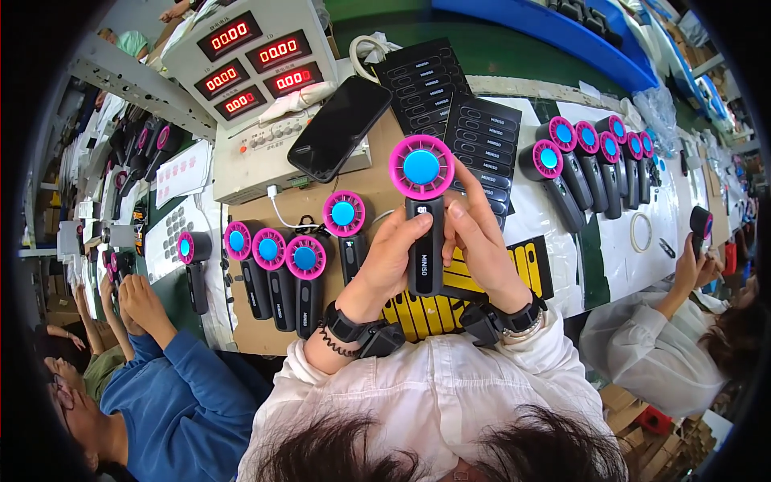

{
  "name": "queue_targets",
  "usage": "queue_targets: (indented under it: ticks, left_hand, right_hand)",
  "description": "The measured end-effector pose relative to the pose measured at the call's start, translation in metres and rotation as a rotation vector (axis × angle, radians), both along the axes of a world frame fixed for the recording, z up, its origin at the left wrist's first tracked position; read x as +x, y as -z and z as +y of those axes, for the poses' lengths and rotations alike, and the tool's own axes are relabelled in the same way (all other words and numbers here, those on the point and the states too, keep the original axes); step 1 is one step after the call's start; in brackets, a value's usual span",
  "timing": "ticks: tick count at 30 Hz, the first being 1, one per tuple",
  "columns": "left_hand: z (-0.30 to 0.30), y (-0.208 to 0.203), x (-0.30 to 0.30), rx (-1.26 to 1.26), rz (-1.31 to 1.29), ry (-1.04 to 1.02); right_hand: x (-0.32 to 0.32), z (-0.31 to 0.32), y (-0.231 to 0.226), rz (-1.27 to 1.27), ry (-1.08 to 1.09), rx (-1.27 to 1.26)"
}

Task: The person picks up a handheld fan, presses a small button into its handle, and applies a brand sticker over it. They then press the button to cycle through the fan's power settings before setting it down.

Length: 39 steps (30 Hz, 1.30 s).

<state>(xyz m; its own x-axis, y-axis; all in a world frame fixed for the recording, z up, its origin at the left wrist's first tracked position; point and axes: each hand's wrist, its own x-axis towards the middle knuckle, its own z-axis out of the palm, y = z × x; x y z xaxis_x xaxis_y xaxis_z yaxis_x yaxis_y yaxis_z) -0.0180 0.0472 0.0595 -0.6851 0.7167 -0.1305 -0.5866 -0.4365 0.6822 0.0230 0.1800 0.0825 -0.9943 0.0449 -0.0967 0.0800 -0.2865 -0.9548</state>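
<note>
Upright over the table I hold a handheld fan (421,167) with a magenta ring, a blue centre and a black handle. A small lit display shows on its handle. My left hand (390,251) is closed round the handle, its thumb pressed on the front just below the display. From the other side my right hand (479,237) grips the fan, index finger reaching up beside the ring; some of its fingertips are hidden behind the handle. Under the fan lies a sheet of yellow strips (520,271). Left of my hands, a similar fan (344,215) rests on the brown board.
Several more fans lie left (279,289) and right (590,153). A meter box (309,40) with red digits stands behind a black phone (340,128). Black printed sheets (482,149) lie beyond my hands. Co-workers sit left (181,394) and right (654,345).
</note>
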Motion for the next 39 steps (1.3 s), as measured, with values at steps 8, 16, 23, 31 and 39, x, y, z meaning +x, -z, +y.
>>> queue_targets:
  ticks: [8, 16, 23, 31, 39]
  left_hand:
    - [-0.001, 0.002, 0.001, 0.041, -0.058, -0.021]
    - [0.000, -0.005, 0.001, 0.034, 0.010, -0.014]
    - [0.002, -0.003, 0.002, 0.037, -0.043, -0.036]
    - [-0.003, -0.002, 0.002, 0.094, -0.066, -0.009]
    - [-0.009, -0.008, 0.012, -0.160, 0.118, 0.142]
  right_hand:
    - [0.000, 0.000, 0.011, 0.003, -0.004, -0.007]
    - [0.001, 0.002, 0.008, -0.016, -0.016, -0.035]
    - [0.001, 0.004, 0.009, -0.042, -0.013, -0.007]
    - [0.001, 0.001, 0.013, -0.057, -0.013, -0.028]
    - [-0.002, 0.009, 0.023, 0.083, 0.114, 0.108]
